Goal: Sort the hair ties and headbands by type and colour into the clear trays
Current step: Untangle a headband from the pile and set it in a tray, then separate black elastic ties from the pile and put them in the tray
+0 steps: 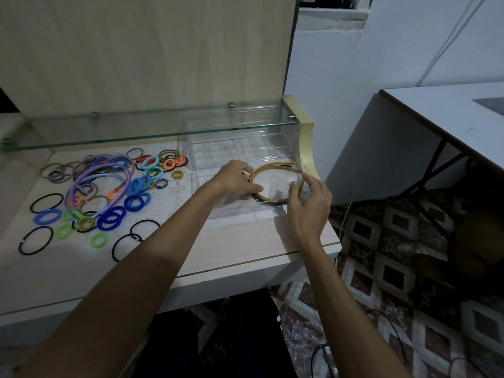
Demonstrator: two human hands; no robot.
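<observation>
Two bare forearms reached out from under the camera across the pale desktop (245,241) toward the near clear tray (231,211) at its right end. The left hand (234,178) had its fingers curled onto the left side of a tan headband (275,166) lying curved inside that tray, and the right hand (311,203) hovered at the band's right end with fingers bent, though whether it actually pinched the band or only steadied it I could not tell. A second, gridded clear tray (240,148) sat just behind, under the glass shelf (136,132). Well to the left lay the unsorted heap: purple and blue headbands (109,184) looped over coloured hair ties (133,203), with thin black ties (35,240) at the edge. It looked to be the step of seating the first headbands, with nearly everything left to sort. Next, I judged, the hands would need to let go and cross to the heap for another headband.
</observation>
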